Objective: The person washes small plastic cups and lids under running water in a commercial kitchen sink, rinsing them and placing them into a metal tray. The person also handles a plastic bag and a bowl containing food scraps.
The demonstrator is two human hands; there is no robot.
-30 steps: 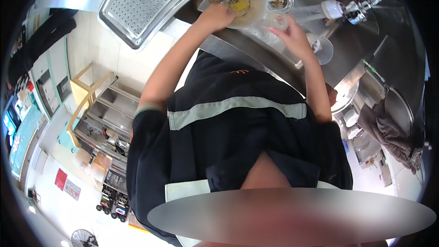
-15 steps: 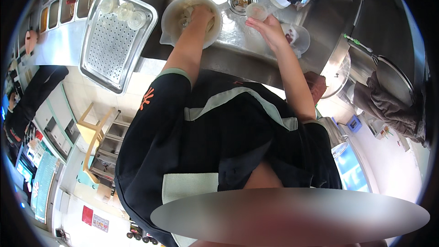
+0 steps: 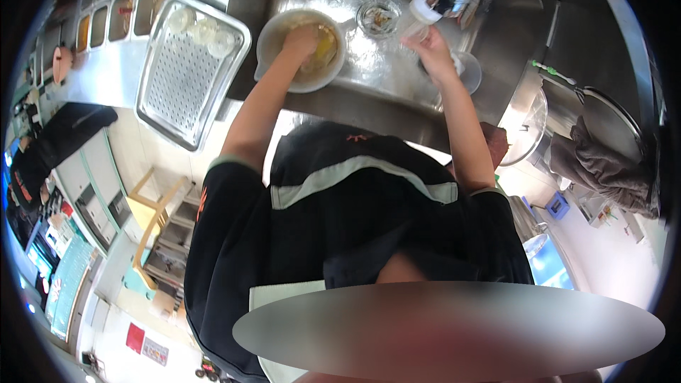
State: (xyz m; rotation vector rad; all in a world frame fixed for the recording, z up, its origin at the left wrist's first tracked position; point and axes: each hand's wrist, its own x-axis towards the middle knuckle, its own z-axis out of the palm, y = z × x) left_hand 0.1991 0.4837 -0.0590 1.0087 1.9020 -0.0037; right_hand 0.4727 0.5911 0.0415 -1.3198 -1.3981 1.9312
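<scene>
My left hand [image 3: 303, 42] reaches down into a white plastic tub [image 3: 264, 53] on the left side of the steel sink. Its fingers are hidden or blurred inside, so their grip does not show. Something yellowish [image 3: 327, 45] lies in the tub beside that hand. At the tap [image 3: 448, 1], my right hand [image 3: 434, 51] grips a small clear cup [image 3: 413, 28] just below the white nozzle [image 3: 424, 8]. A translucent container [image 3: 469, 73], partly covered by my right wrist, sits in the sink.
A perforated steel tray [image 3: 186, 74] with 3 clear cups [image 3: 203, 31] at its far end stands left of the sink [image 3: 362, 74]. Food pans [image 3: 151, 7] line the far left. The drain strainer [image 3: 379, 20] holds scraps. A dark cloth [image 3: 603, 170] hangs at right.
My right hand has brought the cup rightward under the nozzle and tipped it. My left hand remains in the tub, where yellowish contents now show. The whole view has shifted slightly.
</scene>
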